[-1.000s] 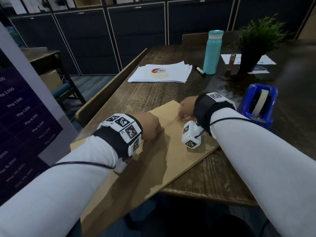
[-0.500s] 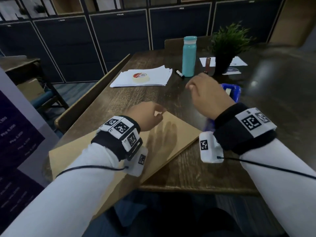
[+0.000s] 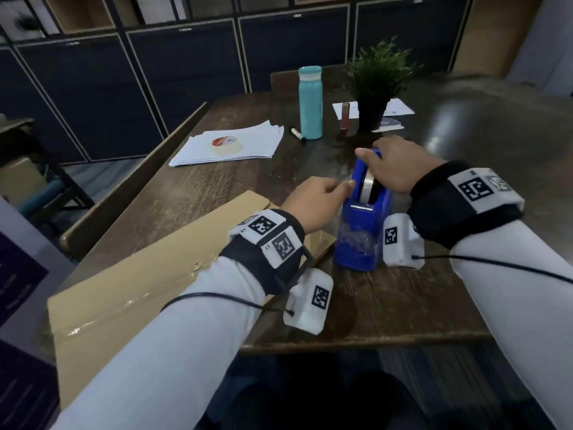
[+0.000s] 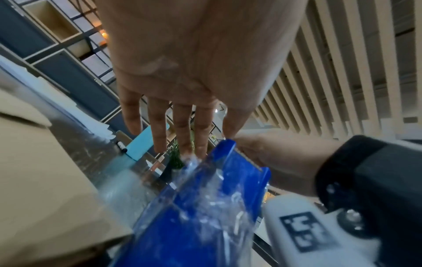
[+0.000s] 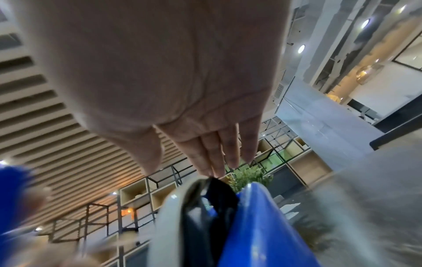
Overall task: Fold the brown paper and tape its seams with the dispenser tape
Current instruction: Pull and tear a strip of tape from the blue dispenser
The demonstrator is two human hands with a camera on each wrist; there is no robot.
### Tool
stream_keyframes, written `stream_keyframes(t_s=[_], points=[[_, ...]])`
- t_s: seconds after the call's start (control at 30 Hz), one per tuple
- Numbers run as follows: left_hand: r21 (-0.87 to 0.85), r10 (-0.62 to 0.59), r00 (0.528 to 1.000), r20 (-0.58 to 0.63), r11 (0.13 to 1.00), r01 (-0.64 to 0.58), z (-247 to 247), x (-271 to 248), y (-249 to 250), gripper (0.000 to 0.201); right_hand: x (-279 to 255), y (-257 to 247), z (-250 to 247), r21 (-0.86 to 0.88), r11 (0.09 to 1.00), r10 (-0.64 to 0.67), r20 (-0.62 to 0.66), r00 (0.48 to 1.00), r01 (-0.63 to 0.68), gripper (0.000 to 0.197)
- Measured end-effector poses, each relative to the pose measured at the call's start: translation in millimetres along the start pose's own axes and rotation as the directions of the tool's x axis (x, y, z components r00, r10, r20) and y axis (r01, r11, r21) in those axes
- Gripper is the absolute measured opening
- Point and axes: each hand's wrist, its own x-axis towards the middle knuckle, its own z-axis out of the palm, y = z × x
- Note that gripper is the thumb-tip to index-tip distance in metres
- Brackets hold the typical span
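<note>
The folded brown paper (image 3: 139, 280) lies flat at the table's left, with clear tape along its seam. It also shows in the left wrist view (image 4: 45, 180). At its right corner stands the blue tape dispenser (image 3: 356, 252) with a clear tape roll (image 3: 367, 184). My right hand (image 3: 387, 166) grips the dispenser (image 5: 251, 225) from above, thumb on its far end, fingers down the far side. My left hand (image 3: 338, 189) reaches in from the left. Its fingers (image 4: 180, 126) are straight, with the tips at the dispenser (image 4: 205, 216), which has crumpled clear tape stuck on its front.
Behind stand a stack of white sheets (image 3: 248, 141) with a tape roll (image 3: 226, 144) on it, a marker (image 3: 297, 135), a teal bottle (image 3: 310, 103) and a potted plant (image 3: 375, 88). The table's front edge (image 3: 372, 339) runs just under my wrists. A bench back (image 3: 133, 187) lines the left side.
Both hands have left the paper's seam. The right hand went over to the dispenser and now holds it beside the paper's corner. The left hand moved right to the dispenser's side.
</note>
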Motion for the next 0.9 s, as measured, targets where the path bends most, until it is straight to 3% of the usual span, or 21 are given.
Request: stream_keyframes(t_s=[0.13, 0.63, 0.77, 0.9], points=[[-0.131, -0.085, 0.996, 0.04, 0.987, 0.09, 8, 2, 4, 0.042, 4, 4, 3, 0.002, 1.0, 0.024, 0.067, 0.997, -0.024, 0.077], [-0.433, -0.209, 0.972, 0.108, 0.87, 0.236, 9, -3, 13, 0.03, 9, 3, 9, -0.098, 0.994, 0.052, 0.045, 0.998, -0.048, 0.089], [-0.494, -0.235, 0.972, 0.023, 0.842, 0.216, 8, -3, 26, 0.028, 10, 4, 10, -0.107, 0.993, 0.054, 0.05, 0.997, -0.048, 0.093], [-0.42, -0.229, 0.973, -0.036, 0.887, 0.193, -3, -2, 30, 0.026, 12, 6, 7, -0.08, 0.996, 0.055, 0.049, 0.997, -0.051, 0.094]])
